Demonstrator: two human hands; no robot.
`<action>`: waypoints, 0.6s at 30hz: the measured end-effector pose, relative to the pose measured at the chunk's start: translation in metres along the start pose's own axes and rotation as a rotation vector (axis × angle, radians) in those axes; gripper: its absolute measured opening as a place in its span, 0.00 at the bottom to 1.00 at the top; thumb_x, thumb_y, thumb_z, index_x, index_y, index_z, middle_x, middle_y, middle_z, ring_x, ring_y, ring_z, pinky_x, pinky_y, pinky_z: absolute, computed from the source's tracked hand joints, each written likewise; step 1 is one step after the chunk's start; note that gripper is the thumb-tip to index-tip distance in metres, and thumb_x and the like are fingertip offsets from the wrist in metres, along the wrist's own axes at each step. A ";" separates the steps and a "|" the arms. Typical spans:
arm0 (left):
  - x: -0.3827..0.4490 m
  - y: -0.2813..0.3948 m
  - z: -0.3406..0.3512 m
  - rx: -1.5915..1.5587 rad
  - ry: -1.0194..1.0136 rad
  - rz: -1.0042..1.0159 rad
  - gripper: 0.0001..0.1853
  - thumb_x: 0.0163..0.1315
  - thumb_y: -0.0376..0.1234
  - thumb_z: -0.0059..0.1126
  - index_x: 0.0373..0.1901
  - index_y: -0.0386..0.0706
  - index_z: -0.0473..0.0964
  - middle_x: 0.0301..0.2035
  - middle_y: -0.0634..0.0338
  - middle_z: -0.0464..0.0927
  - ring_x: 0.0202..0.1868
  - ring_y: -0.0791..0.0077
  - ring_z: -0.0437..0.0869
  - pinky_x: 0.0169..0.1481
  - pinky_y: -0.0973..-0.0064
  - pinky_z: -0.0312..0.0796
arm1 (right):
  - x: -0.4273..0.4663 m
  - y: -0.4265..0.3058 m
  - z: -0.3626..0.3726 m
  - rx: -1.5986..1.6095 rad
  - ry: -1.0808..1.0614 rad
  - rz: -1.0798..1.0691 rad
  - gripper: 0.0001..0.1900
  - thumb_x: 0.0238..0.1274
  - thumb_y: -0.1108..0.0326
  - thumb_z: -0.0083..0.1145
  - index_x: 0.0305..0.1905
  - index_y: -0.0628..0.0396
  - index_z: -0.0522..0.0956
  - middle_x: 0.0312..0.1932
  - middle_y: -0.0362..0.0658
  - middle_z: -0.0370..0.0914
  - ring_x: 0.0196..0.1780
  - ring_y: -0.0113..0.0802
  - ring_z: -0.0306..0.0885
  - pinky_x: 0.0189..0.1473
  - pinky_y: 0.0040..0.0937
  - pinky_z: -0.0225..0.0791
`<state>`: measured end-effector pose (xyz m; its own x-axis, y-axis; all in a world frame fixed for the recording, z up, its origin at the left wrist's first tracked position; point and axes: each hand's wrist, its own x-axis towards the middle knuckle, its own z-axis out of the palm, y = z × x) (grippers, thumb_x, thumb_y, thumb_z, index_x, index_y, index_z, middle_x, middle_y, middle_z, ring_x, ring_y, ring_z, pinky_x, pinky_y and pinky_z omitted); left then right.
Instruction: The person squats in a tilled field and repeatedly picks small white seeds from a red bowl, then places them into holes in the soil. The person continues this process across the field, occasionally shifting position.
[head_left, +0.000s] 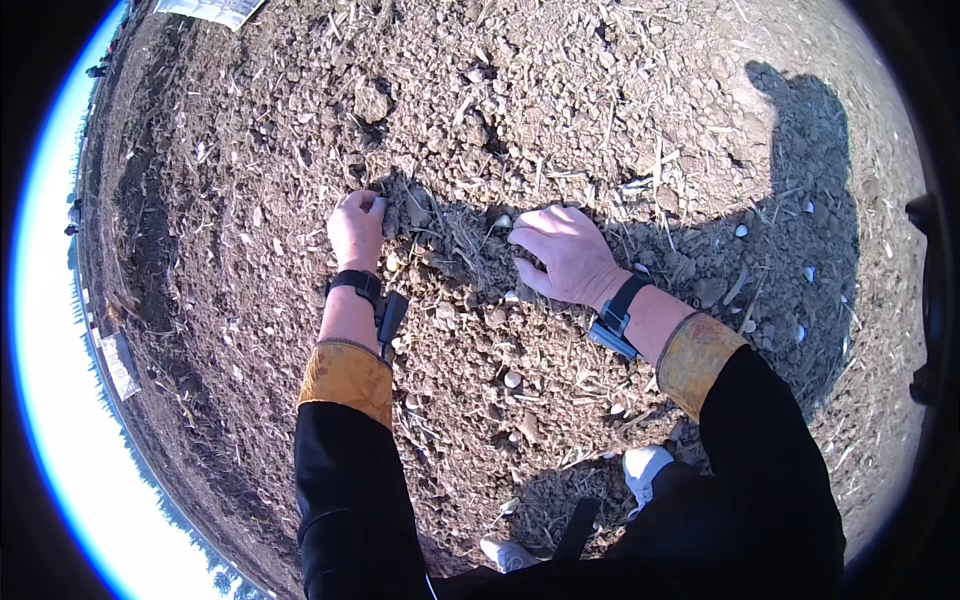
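Note:
My left hand (355, 234) is low over the loose soil (442, 330), thumb and fingers drawn together beside a dark clod. Anything inside those fingers is hidden. To the right, my right hand (566, 251) rests palm down on the ground, thumb and forefinger apart. A pale clove (502, 222), apparently garlic, lies just off its fingertips. Another yellowish clove (393, 262) sits in the soil close to my left wrist. Further down between my arms is a whitish clove (513, 379). Dark straps with small devices circle both wrists.
Several more pale cloves (741, 231) are scattered at right, within my shadow (814, 150). Dry straw (658, 169) and clods cover the field. My light shoes (645, 472) stand at the bottom. A printed sheet or bag (214, 9) lies at top left, another pale sheet (120, 365) at far left.

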<state>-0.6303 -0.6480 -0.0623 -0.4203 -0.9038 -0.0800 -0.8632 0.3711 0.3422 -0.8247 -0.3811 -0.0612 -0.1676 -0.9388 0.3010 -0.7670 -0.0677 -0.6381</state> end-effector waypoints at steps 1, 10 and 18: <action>0.002 -0.002 0.006 0.038 0.028 0.030 0.11 0.60 0.38 0.69 0.42 0.43 0.86 0.35 0.56 0.88 0.35 0.68 0.88 0.42 0.71 0.79 | -0.001 0.001 0.000 0.001 -0.005 0.001 0.12 0.55 0.62 0.63 0.43 0.53 0.79 0.42 0.41 0.77 0.42 0.39 0.74 0.49 0.39 0.68; 0.009 0.009 0.006 0.109 -0.007 0.065 0.08 0.57 0.33 0.68 0.37 0.41 0.85 0.36 0.51 0.85 0.37 0.55 0.86 0.47 0.63 0.79 | 0.000 0.001 0.002 -0.027 0.030 -0.016 0.13 0.53 0.63 0.65 0.44 0.52 0.79 0.45 0.40 0.77 0.46 0.38 0.75 0.50 0.38 0.68; -0.009 0.020 -0.035 -1.954 -0.399 -0.612 0.11 0.73 0.29 0.51 0.47 0.27 0.72 0.37 0.50 0.78 0.33 0.72 0.79 0.63 0.65 0.79 | -0.002 0.005 0.002 0.017 -0.002 -0.003 0.13 0.54 0.61 0.64 0.44 0.52 0.80 0.44 0.40 0.76 0.46 0.39 0.75 0.50 0.40 0.69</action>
<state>-0.6336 -0.6397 -0.0219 -0.5153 -0.6110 -0.6009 0.3631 -0.7908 0.4928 -0.8268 -0.3797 -0.0660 -0.1643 -0.9391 0.3018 -0.7567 -0.0762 -0.6493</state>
